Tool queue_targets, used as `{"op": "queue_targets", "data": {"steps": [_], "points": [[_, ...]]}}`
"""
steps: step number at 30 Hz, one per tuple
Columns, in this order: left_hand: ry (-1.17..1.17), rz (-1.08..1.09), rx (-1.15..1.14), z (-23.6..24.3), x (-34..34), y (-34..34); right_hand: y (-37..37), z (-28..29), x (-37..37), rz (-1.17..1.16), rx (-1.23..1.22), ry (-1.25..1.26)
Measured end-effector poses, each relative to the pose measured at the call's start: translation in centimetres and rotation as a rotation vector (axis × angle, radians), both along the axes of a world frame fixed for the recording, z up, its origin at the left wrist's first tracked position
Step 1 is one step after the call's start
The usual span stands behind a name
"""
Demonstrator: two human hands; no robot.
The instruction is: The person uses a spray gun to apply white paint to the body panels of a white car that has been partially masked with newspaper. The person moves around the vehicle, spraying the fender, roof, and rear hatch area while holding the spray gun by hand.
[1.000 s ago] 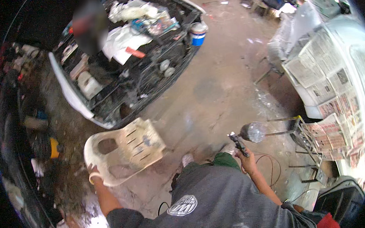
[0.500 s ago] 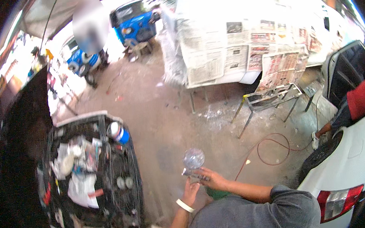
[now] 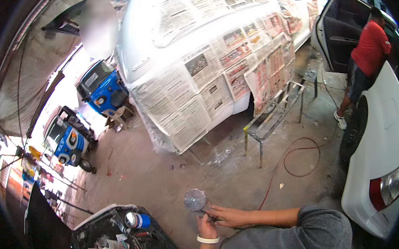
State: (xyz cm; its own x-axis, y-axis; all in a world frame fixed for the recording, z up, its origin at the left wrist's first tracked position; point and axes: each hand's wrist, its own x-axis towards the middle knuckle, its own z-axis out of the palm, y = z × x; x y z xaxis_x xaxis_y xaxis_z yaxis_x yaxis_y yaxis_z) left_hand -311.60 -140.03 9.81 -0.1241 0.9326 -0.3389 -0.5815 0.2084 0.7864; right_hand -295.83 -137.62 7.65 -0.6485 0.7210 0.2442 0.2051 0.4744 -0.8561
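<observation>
A spray gun with a round, clear-topped cup (image 3: 195, 200) is held in front of my body, over the concrete floor. My left hand (image 3: 206, 227), below a pale wristband, is closed around its lower part. From the right, my right hand (image 3: 228, 216) reaches across with its fingers against the gun beside the left hand. Most of the gun's body is hidden by my fingers. A red hose (image 3: 276, 183) loops over the floor and disappears behind my right forearm.
An open engine bay (image 3: 145, 246) with a blue-and-white can (image 3: 137, 220) lies lower left. Ahead stands a newspaper-masked vehicle (image 3: 196, 79) beside a metal stand (image 3: 272, 120). A white car (image 3: 379, 145) and a person in red (image 3: 369, 45) are right. Blue three-wheelers (image 3: 101, 87) stand far left.
My view has swung, so the masked vehicle shifts left and the engine bay drops lower. The person in red shows more fully. Both hands stay together at the spray gun.
</observation>
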Motion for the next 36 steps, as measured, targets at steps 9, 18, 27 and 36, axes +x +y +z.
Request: {"op": "queue_targets", "data": {"steps": [9, 18, 27, 36], "points": [[0.123, -0.505, -0.016, 0.6, -5.2, 8.3, -1.6, 2.5, 7.2, -0.603, -0.121, 0.021], [0.310, -1.116, -0.092, -0.2, -6.2, 8.4, -3.7, 13.0, 0.7, -0.828, 0.357, -0.316], [0.216, -1.187, -0.145, -4.8, -11.9, 6.5, -5.3, 10.1, -8.5, -0.986, 0.320, -0.543], [0.206, -1.255, -0.001, -2.1, -14.8, 6.7, -5.1, 11.2, -10.9, -0.878, 0.290, -0.553]]}}
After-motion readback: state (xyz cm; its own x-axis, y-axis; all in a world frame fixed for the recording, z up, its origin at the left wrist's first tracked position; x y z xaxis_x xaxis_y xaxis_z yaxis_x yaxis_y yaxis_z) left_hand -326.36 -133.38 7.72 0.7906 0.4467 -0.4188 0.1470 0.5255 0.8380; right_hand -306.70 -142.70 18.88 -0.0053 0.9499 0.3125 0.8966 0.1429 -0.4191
